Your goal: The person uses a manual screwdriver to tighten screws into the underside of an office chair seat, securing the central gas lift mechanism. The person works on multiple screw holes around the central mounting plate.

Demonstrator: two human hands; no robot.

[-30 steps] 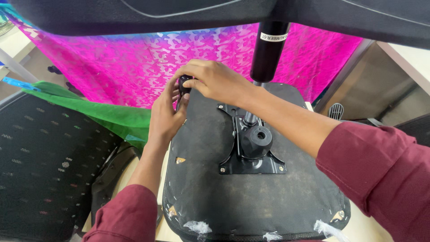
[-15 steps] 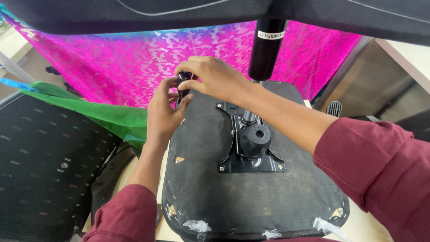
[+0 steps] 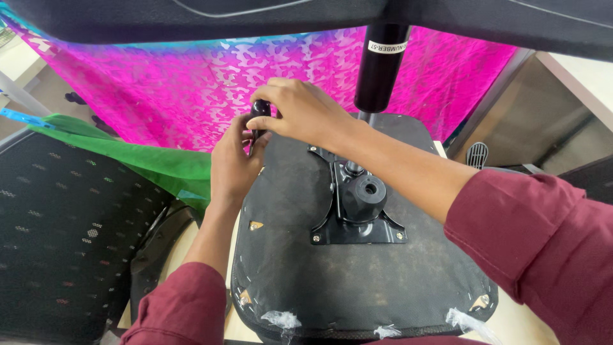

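Both hands met at the far left edge of the upturned chair seat [image 3: 357, 268]. The left hand [image 3: 233, 163] and right hand [image 3: 303, 112] had fingers closed around a small black knob [image 3: 258, 112]. Its grip could slip, judging by the crowded hold.

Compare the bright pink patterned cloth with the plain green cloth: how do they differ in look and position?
The bright pink patterned cloth bears a pale blotchy print; the plain green cloth has none. The pink one hangs spread wide behind both hands, while the green one runs as a narrower band lower down, left of the left hand. The pink cloth lies behind the upturned black seat underside; the green cloth lies beside it. Both look thin and draped.
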